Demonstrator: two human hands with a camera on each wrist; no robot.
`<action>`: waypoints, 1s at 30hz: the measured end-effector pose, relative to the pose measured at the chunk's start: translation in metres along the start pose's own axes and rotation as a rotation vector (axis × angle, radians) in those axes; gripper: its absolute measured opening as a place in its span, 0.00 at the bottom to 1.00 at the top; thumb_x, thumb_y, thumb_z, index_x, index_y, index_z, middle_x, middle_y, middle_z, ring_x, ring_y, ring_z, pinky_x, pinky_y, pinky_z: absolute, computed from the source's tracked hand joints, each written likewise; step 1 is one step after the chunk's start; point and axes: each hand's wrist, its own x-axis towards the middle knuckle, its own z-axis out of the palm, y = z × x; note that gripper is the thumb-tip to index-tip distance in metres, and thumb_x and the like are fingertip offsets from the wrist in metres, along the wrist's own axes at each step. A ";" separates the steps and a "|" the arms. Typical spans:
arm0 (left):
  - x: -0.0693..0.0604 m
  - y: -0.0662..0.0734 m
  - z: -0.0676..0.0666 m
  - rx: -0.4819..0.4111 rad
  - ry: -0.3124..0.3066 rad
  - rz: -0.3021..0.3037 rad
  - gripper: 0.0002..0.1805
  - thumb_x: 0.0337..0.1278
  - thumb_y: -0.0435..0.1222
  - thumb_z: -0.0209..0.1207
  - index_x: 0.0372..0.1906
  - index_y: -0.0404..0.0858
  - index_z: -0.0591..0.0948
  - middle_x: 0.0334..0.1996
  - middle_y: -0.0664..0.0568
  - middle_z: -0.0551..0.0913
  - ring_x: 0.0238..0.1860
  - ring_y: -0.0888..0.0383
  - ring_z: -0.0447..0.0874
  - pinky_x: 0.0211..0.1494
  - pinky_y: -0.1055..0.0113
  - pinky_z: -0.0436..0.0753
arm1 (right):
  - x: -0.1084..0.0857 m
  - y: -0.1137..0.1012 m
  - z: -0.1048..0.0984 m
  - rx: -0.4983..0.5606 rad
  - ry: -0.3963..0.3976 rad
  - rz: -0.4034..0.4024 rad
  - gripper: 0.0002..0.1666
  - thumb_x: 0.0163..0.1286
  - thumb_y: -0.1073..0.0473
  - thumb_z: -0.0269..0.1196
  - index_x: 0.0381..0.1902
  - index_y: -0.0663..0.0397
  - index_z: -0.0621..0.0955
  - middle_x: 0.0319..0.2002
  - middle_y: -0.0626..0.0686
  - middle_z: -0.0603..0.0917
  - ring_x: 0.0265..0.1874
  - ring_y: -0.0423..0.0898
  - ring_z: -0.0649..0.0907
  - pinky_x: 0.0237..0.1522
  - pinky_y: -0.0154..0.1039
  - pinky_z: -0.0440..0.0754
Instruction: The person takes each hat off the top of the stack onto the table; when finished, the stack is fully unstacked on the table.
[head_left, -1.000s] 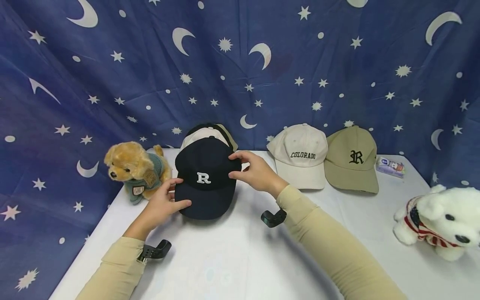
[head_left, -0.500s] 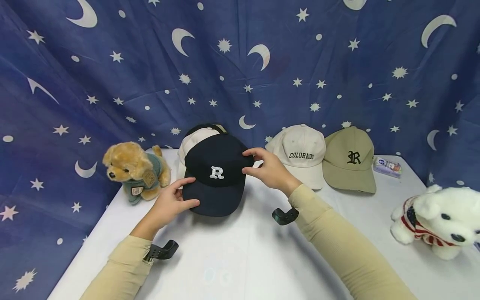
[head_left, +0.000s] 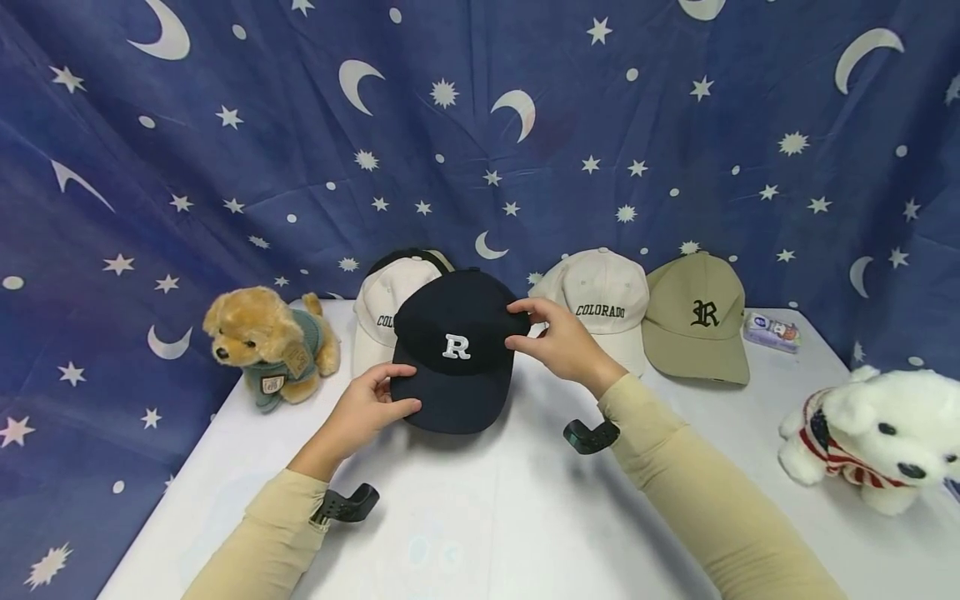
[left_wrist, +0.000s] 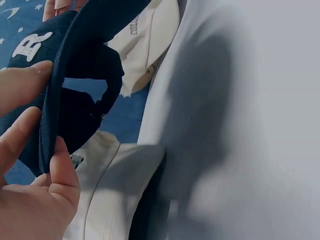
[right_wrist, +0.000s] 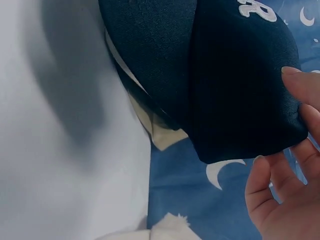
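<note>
Both hands hold a navy cap point(head_left: 457, 342) with a white R, lifted off the table with its brim toward me. The left hand point(head_left: 367, 408) pinches the brim's left edge between thumb and fingers; in the left wrist view the thumb lies on top and fingers lie beneath the brim point(left_wrist: 60, 75). At the crown's right side, the right hand point(head_left: 558, 337) grips the cap with thumb and fingers. Behind the navy cap stands a stack of caps, its front one a cream cap point(head_left: 375, 321) with partly hidden lettering. Black and tan edges show behind that one.
A cream COLORADO cap point(head_left: 600, 292), partly behind the right hand, and an olive cap point(head_left: 697, 333) stand at the back right. A small purple packet point(head_left: 772, 332) lies beside them. A brown plush dog point(head_left: 262, 333) sits left, a white plush dog point(head_left: 877, 433) right, on the white table point(head_left: 480, 517).
Both hands have carried the navy cap to the right, away from the stack. More of the cream cap behind it now shows, including part of its lettering.
</note>
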 end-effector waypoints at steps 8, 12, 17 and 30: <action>0.010 0.008 0.030 -0.013 -0.031 0.026 0.27 0.48 0.31 0.73 0.57 0.34 0.80 0.23 0.52 0.67 0.23 0.58 0.65 0.26 0.70 0.66 | -0.014 0.006 -0.020 -0.027 0.029 0.022 0.30 0.63 0.57 0.71 0.63 0.52 0.78 0.55 0.57 0.78 0.49 0.55 0.76 0.47 0.50 0.76; 0.015 0.013 0.046 -0.025 -0.049 0.022 0.26 0.47 0.30 0.73 0.56 0.35 0.81 0.27 0.51 0.73 0.26 0.57 0.69 0.29 0.70 0.70 | -0.020 0.009 -0.028 -0.013 0.060 0.024 0.31 0.64 0.58 0.70 0.64 0.54 0.77 0.57 0.58 0.78 0.49 0.55 0.76 0.48 0.50 0.75; 0.021 0.016 0.066 -0.073 -0.095 0.021 0.26 0.48 0.30 0.72 0.56 0.34 0.80 0.36 0.48 0.82 0.32 0.58 0.78 0.36 0.68 0.76 | -0.028 0.014 -0.037 0.002 0.109 0.001 0.29 0.64 0.62 0.70 0.63 0.59 0.77 0.56 0.60 0.78 0.48 0.54 0.77 0.46 0.44 0.78; 0.027 0.030 0.121 -0.083 -0.210 0.052 0.25 0.51 0.30 0.72 0.56 0.35 0.80 0.56 0.41 0.74 0.43 0.56 0.84 0.43 0.67 0.81 | -0.063 0.036 -0.075 -0.049 0.150 0.035 0.29 0.68 0.63 0.68 0.65 0.62 0.75 0.55 0.63 0.77 0.46 0.54 0.78 0.42 0.33 0.78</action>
